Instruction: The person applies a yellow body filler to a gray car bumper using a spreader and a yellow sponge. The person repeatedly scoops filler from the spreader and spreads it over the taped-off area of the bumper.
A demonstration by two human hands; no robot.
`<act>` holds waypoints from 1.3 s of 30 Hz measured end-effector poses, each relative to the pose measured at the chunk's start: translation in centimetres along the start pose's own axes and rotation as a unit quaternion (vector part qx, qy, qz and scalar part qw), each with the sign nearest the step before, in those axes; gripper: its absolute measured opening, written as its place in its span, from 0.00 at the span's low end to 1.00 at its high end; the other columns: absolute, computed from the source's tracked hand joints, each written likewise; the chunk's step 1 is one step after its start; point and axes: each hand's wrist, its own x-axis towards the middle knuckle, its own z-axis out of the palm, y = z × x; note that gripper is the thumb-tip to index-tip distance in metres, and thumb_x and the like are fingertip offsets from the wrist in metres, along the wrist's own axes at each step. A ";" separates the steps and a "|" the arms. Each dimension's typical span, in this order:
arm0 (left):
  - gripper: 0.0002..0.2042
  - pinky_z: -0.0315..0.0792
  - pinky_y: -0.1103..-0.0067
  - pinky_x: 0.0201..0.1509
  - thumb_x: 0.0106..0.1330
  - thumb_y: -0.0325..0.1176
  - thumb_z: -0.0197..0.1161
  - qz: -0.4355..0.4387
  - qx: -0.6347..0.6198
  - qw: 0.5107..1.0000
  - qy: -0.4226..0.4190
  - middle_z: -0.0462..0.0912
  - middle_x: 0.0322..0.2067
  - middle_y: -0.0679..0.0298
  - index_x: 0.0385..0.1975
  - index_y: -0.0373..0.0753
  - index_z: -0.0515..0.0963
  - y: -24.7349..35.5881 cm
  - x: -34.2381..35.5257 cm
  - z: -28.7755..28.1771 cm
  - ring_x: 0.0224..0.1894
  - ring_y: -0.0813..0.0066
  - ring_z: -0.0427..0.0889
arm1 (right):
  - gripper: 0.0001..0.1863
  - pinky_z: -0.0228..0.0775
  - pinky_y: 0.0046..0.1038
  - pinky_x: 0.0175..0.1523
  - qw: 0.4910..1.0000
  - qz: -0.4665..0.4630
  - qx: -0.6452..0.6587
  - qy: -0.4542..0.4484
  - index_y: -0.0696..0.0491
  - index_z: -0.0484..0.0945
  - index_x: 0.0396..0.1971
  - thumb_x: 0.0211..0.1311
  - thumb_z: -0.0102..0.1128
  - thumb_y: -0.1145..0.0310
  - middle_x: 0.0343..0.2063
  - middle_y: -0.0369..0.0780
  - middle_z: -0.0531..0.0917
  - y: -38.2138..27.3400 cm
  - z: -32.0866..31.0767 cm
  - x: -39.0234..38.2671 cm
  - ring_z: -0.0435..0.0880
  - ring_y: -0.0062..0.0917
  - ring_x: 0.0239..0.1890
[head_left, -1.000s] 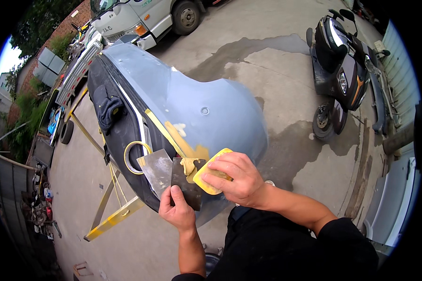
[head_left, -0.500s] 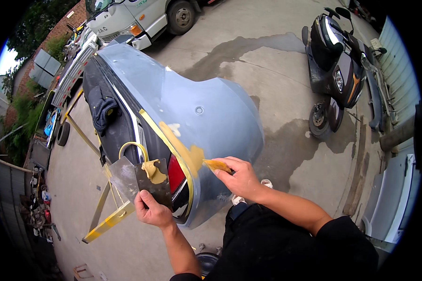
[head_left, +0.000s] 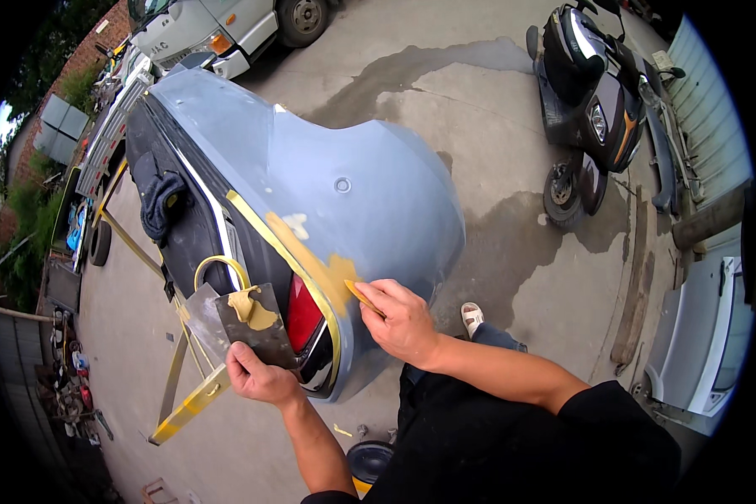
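A grey-blue car bumper [head_left: 370, 172] rests on a yellow stand, with yellow masking tape [head_left: 252, 212] along its edge beside a red tail light [head_left: 304, 313]. Tan filler putty [head_left: 338, 274] is smeared on the panel near that edge. My right hand [head_left: 403, 323] grips a yellow putty spreader [head_left: 359, 294], its edge at the smear; whether it touches cannot be told. My left hand [head_left: 262, 374] pinches a dark flat mixing plate [head_left: 265, 333], thumb on top. On the plate sits a lump of putty [head_left: 252, 309]. A tape roll [head_left: 218, 262] shows behind the plate.
The yellow stand [head_left: 189, 407] reaches out at lower left. Dark cloth [head_left: 155, 197] lies on the black part. A black scooter [head_left: 596, 109] is parked at right, a white truck [head_left: 218, 34] beyond the bumper. A round black-topped object [head_left: 370, 460] stands by my legs.
The view has shifted, so the bumper sits further left. My right hand has turned, tipping the spreader steeper near the putty smear. A foot has come into fuller view. Both hands keep their holds.
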 end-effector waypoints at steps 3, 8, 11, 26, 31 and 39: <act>0.14 0.67 0.82 0.36 0.69 0.37 0.54 -0.005 0.000 1.000 -0.004 0.76 0.28 0.67 0.31 0.30 0.76 -0.1 0.0 -0.1 0.31 0.80 0.70 | 0.15 0.73 0.27 0.34 0.999 -0.042 0.007 -0.008 0.56 0.79 0.42 0.52 0.59 0.77 0.33 0.41 0.80 -0.2 -0.3 -0.8 0.80 0.32 0.28; 0.15 0.68 0.82 0.39 0.69 0.39 0.54 -0.021 0.005 1.000 -0.015 0.77 0.29 0.66 0.33 0.31 0.76 -0.2 0.2 -0.5 0.32 0.79 0.70 | 0.13 0.73 0.27 0.35 0.992 0.043 0.099 -0.065 0.58 0.79 0.42 0.54 0.59 0.76 0.33 0.41 0.81 -0.3 -1.5 -1.3 0.81 0.30 0.30; 0.14 0.68 0.82 0.39 0.69 0.39 0.54 -0.007 0.004 1.000 -0.012 0.77 0.29 0.66 0.33 0.31 0.76 -0.4 0.3 -0.5 0.32 0.79 0.70 | 0.13 0.73 0.27 0.37 0.991 0.109 0.072 -0.020 0.58 0.78 0.42 0.55 0.57 0.75 0.33 0.42 0.81 0.8 -2.1 1.5 0.81 0.32 0.30; 0.14 0.67 0.81 0.40 0.69 0.38 0.54 -0.019 -0.003 1.000 -0.013 0.76 0.29 0.67 0.33 0.31 0.76 -0.2 0.1 -0.3 0.33 0.80 0.70 | 0.15 0.72 0.30 0.37 0.984 0.043 0.107 -0.133 0.56 0.78 0.44 0.56 0.56 0.72 0.33 0.42 0.80 -0.6 -2.2 0.8 0.80 0.36 0.31; 0.13 0.66 0.83 0.36 0.68 0.36 0.54 0.000 0.000 1.000 -0.005 0.75 0.27 0.68 0.29 0.31 0.75 -0.1 0.3 -0.3 0.31 0.81 0.68 | 0.14 0.72 0.34 0.37 0.993 0.094 0.044 -0.065 0.56 0.78 0.43 0.56 0.53 0.71 0.32 0.43 0.80 0.5 -2.6 4.5 0.80 0.40 0.31; 0.13 0.65 0.83 0.34 0.68 0.35 0.54 0.022 0.028 0.999 0.006 0.75 0.26 0.69 0.28 0.30 0.75 0.0 0.1 0.0 0.29 0.82 0.68 | 0.15 0.73 0.30 0.37 0.998 0.004 -0.013 -0.060 0.56 0.78 0.43 0.53 0.56 0.74 0.33 0.42 0.79 -1.3 -0.7 3.3 0.80 0.33 0.31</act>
